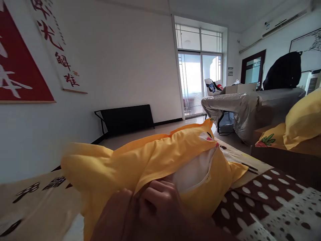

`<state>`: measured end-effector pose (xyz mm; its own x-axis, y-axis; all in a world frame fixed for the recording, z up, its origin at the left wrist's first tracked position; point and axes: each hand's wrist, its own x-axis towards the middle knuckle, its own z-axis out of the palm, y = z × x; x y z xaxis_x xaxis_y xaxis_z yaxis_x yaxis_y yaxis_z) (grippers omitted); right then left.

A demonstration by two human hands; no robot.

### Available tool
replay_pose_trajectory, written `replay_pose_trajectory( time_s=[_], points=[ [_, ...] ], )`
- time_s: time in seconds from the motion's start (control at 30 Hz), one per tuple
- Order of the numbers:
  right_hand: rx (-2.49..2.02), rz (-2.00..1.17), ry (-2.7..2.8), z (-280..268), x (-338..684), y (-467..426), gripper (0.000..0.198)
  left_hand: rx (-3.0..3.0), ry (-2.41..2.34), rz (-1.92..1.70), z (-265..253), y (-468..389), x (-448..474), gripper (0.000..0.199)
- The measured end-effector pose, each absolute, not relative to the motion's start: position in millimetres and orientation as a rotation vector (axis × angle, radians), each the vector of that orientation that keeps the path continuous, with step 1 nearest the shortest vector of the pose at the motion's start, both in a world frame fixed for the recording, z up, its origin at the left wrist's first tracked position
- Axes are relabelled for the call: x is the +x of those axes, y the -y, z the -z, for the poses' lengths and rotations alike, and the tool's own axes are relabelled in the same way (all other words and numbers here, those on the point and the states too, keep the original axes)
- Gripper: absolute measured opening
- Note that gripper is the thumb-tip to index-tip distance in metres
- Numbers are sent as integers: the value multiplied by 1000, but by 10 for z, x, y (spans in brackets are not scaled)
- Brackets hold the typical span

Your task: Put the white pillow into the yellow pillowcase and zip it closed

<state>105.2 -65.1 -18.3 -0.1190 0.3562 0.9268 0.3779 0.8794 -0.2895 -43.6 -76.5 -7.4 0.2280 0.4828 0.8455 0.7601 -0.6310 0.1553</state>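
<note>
One hand (155, 204), side unclear, grips the open edge of a yellow pillowcase (140, 160) with its white pillow (193, 170) showing; a spotted bedspread (271, 197) lies beside the pillowcase.

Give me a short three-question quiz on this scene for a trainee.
1. True or false: the yellow pillowcase is open and shows a white pillow inside.
2. Where does the hand grip the pillowcase? A) at its open edge B) at its far corner C) nowhere
3. What pattern has the brown blanket beside the pillowcase?

Key:
1. True: the white pillow shows through the opening.
2. A: the fingers curl at the open edge, next to the white pillow. Which hand it is cannot be told.
3. White dots on brown.
</note>
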Motion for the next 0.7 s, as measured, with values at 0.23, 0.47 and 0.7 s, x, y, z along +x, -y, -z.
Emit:
replay_pose_trajectory(
  time_s=[0.23,0.47,0.7],
  points=[
    [-569,113,1577,90,1118,734,17,-2095,1417,1696,159,875,-82,25],
    [-568,94,1587,168,1086,697,19,-2206,1423,1689,150,881,-141,28],
    [-636,75,1595,182,1151,606,20,-2220,1355,1406,93,859,-307,28]
  ],
)
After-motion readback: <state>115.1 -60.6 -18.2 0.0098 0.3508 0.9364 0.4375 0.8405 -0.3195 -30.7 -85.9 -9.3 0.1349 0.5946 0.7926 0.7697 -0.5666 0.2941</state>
